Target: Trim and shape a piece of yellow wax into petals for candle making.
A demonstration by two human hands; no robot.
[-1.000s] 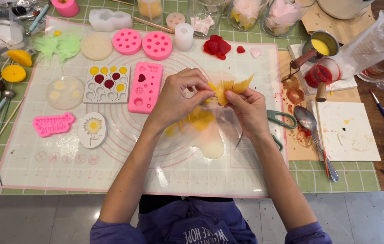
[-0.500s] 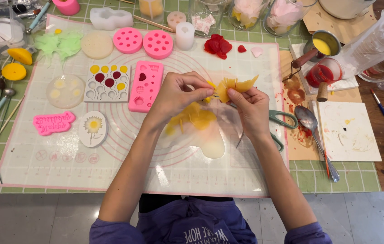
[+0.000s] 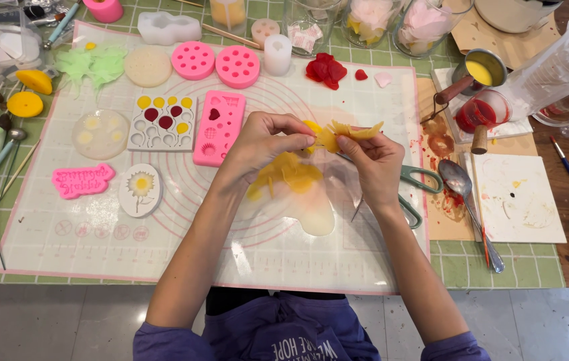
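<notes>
Both hands are working on a thin yellow fringed piece (image 3: 351, 132) near the middle of the frame, held up just above the translucent mat (image 3: 63, 254). The left hand (image 3: 264, 142) is pinching its left end between thumb and fingertips, and the right hand (image 3: 372, 160) is gripping it from the right side, fingers curled in tight. Under the hands, yellow scraps (image 3: 291, 175) are lying on a clear sheet. Just left of the hands a pink rectangular mold (image 3: 219, 128) is sitting flat, and beside that a white mold with yellow and red fills (image 3: 162, 122). Green-handled scissors (image 3: 418, 180) are lying right of the right hand, partly hidden behind the wrist. Red petals (image 3: 325, 70) are sitting at upper centre.
</notes>
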